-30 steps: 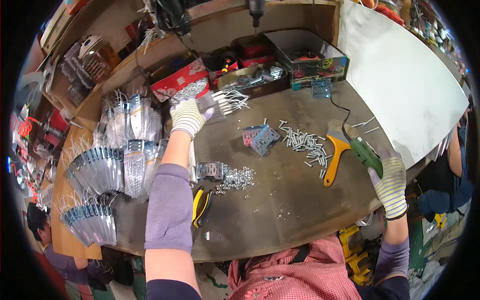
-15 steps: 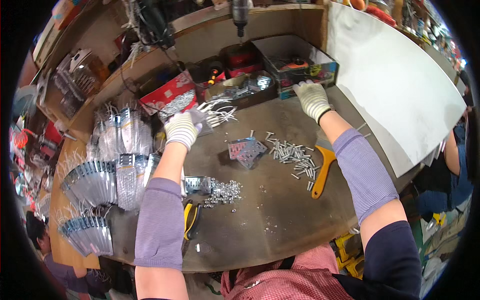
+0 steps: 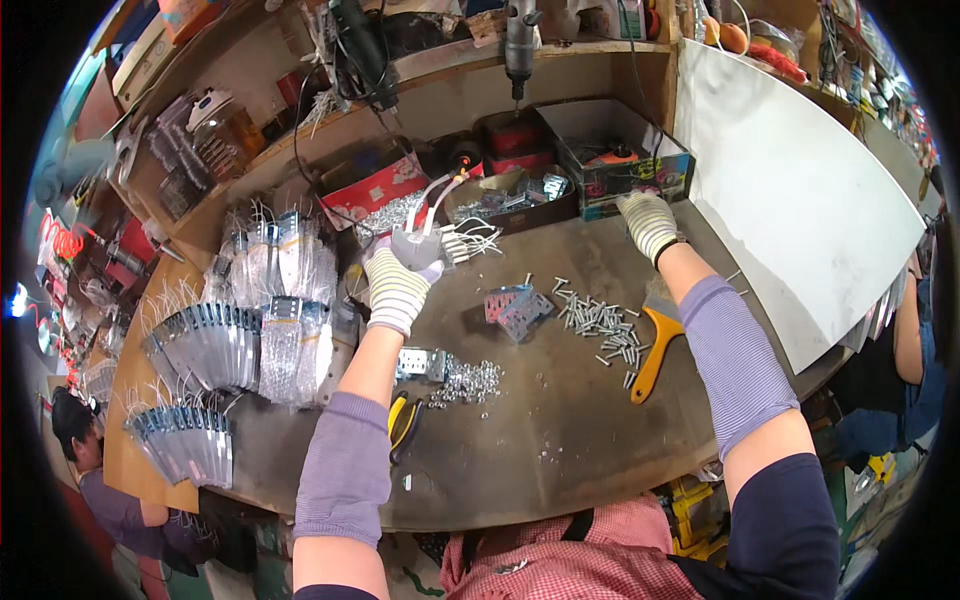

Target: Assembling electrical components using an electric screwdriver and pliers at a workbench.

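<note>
My left hand (image 3: 396, 286), in a striped knit glove, is closed round a grey flat piece with white wires (image 3: 414, 246), raised over the far left of the table. Beside it lies a bunch of similar white-wired pieces (image 3: 470, 242). My right hand (image 3: 650, 222), gloved alike, is at the front of a patterned cardboard box (image 3: 600, 202). Its fingers are curled and pressed together; what they hold, if anything, is hidden. Between the hands lie small perforated metal plates (image 3: 520, 312) and a heap of screws (image 3: 596, 322).
Nuts (image 3: 468, 384), a metal bracket (image 3: 420, 364) and yellow-handled pliers (image 3: 402, 426) lie near my left forearm. An orange-handled scraper (image 3: 656, 352) is by my right. Bundled wired strips (image 3: 205, 345) cover the left side. A power driver (image 3: 519, 50) hangs overhead; a white panel (image 3: 790, 190) stands right.
My left hand has turned and now holds the grey piece up, its white wires showing. My right hand stays by the box. The whole view has shifted slightly.
</note>
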The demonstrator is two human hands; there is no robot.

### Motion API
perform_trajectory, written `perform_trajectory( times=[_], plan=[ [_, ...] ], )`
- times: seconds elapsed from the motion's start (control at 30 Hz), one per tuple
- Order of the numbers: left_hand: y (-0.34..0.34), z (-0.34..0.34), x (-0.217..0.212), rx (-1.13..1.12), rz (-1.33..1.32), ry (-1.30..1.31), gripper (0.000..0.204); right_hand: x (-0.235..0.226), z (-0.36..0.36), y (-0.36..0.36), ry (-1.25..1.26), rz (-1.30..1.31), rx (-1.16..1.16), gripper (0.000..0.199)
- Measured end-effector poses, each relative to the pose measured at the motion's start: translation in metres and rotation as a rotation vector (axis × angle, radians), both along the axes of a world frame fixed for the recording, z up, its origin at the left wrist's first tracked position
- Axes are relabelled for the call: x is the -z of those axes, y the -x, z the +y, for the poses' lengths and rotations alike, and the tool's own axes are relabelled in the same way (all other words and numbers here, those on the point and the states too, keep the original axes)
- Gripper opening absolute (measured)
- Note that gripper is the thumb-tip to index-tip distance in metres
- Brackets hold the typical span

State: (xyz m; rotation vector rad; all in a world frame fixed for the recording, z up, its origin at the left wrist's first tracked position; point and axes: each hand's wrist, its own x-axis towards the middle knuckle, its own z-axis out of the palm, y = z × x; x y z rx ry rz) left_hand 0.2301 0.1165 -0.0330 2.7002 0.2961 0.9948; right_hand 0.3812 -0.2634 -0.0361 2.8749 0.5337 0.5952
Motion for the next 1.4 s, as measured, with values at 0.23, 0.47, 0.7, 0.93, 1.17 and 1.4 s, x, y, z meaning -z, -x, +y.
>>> perform_trajectory(
  times=[0.23,0.47,0.7,0.93,1.17,1.4],
  plan=[
    [0.099,-0.043,-0.010,0.417,0.111,1.281,0.057,-0.025,0.010,0.072,-0.086,-0.172,-0.170,0.032],
    [0.171,-0.073,-0.017,0.623,-0.126,1.707,0.036,-0.009,0.056,0.244,-1.620,0.948,-0.541,0.038],
    [0.191,-0.123,-0.010,0.498,-0.299,1.366,0.042,0.031,0.070,0.305,-1.809,1.080,-0.497,0.035],
    [0.204,-0.138,0.007,0.542,-0.270,1.250,0.053,0.029,0.060,0.314,-1.179,0.536,-0.530,0.034],
    [0.237,-0.140,0.005,0.721,-0.161,1.214,0.045,0.043,0.052,0.338,-1.539,0.911,-0.520,0.034],
    [0.243,-0.133,0.012,0.812,-0.125,1.315,0.042,0.033,0.050,0.337,-1.318,0.733,-0.551,0.032]
  ],
)
